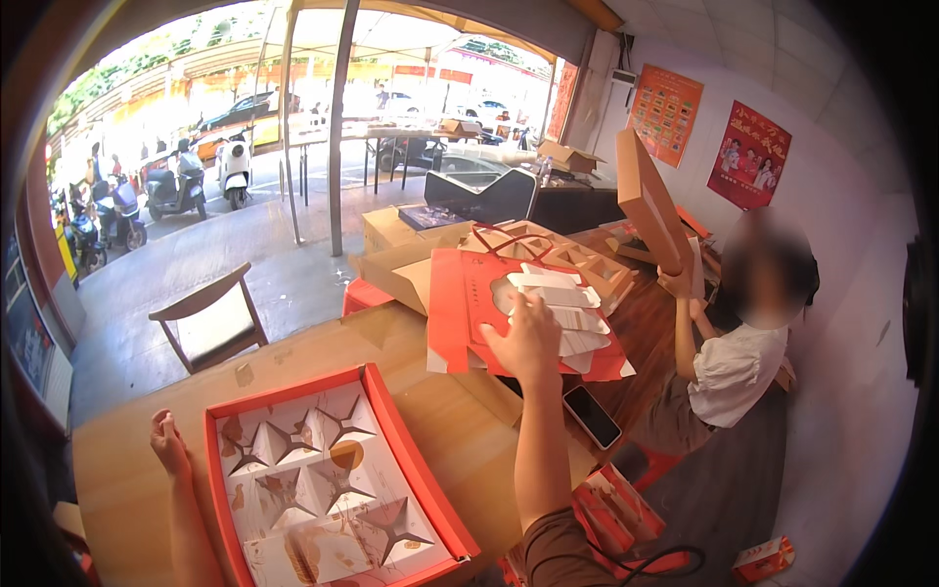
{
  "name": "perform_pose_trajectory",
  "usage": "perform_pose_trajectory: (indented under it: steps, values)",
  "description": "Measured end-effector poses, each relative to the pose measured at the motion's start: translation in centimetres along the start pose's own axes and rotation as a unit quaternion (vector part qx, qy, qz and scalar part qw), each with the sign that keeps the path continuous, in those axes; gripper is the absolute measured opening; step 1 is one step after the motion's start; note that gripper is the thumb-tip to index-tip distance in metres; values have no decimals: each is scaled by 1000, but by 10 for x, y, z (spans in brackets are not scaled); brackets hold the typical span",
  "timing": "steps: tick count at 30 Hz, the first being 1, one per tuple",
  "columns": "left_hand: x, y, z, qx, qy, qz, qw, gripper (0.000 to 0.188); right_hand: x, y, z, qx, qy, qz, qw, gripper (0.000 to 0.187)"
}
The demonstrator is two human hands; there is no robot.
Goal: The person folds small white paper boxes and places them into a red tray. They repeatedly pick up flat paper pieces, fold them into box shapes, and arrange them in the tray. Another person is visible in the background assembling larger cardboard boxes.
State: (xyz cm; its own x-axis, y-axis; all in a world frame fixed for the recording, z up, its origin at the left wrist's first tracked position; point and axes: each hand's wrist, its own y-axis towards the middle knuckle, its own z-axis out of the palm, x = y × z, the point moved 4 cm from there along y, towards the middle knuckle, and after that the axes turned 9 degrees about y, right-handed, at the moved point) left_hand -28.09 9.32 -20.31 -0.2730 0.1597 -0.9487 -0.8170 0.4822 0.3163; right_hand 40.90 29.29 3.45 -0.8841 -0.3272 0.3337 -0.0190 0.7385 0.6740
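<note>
Left hand (168,445): just beside the red box's left edge, fingers loosely curled; we see nothing in its grasp.
Red box (409,450): open on our bench (450,411), white dividers (342,489) inside, its long axis running away from us and leaning leftward.
Right hand (528,338): beyond the red box and to its right, fingers spread, unclenched; whether they touch the card we cannot tell.
White card pieces (572,308): beyond the red box to the right, at our right fingertips, on a flat red bag (458,308); the pile's long axis runs away from us, leaning leftward; our right hand is nearer, our left well apart.
Phone (592,418): right of the red box, dark screen up.
Co-worker (738,382): farther right of the red box, holding up a tilted brown carton (650,196).
Chair (215,318): beyond the red box, to its left.
</note>
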Motion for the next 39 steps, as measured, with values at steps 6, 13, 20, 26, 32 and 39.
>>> perform_pose_trajectory:
  steps: [6,13,20,26,32,39]
  values:
    - [9,1,12,43,18,43,998,17,-72,0,4,98,-124,162,974,52]
    - [1,-4,8,50,-2,19,999,17,-87,0,34,78,-117,152,978,23]
    - [18,4,9,42,12,49,998,15,-44,10,-3,-34,-29,54,998,6]
    - [14,0,8,31,22,53,998,13,63,-3,-56,-124,212,-115,962,8]
    - [-33,-9,13,8,9,96,995,20,140,-47,-24,51,542,-187,818,11]
    - [-284,-159,83,510,-32,215,832,96,209,-123,23,202,767,-163,587,9]
